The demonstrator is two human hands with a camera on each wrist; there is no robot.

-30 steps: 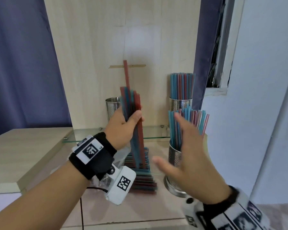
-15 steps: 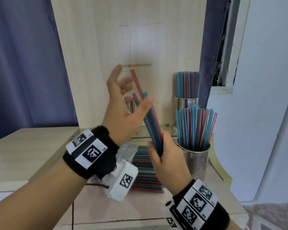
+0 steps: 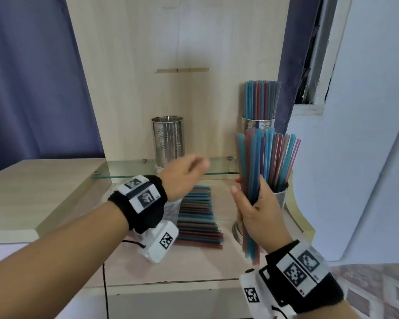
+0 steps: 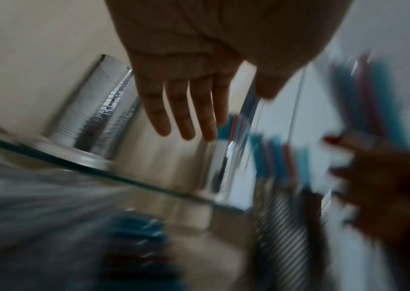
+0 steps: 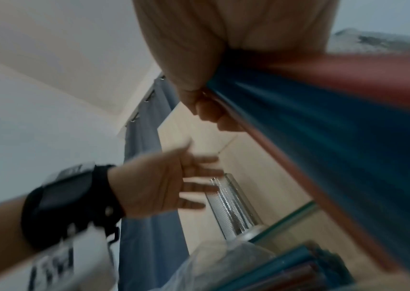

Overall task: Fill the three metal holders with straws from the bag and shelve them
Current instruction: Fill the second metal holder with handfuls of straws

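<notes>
My right hand (image 3: 251,203) grips an upright bundle of blue and red straws (image 3: 250,171) in front of a filled metal holder (image 3: 280,196) on the counter. In the right wrist view the straw bundle (image 5: 323,126) fills the right side. My left hand (image 3: 187,173) is open, fingers straight, holding nothing, just in front of the empty perforated metal holder (image 3: 168,140) on the glass shelf (image 3: 129,168). A second filled holder (image 3: 258,123) stands at the shelf's right end. Loose straws (image 3: 197,217) lie in a clear bag on the counter.
A pale wooden back panel (image 3: 171,54) rises behind the shelf. Blue curtains (image 3: 32,77) hang at the left and beside the panel's right edge. A white wall (image 3: 366,134) closes the right side. A lower wooden ledge (image 3: 32,192) lies at the left.
The straw bundle passed from my left hand to my right, which now holds it upright beside the counter holder. My left hand opened, dropped and moved toward the empty holder on the shelf.
</notes>
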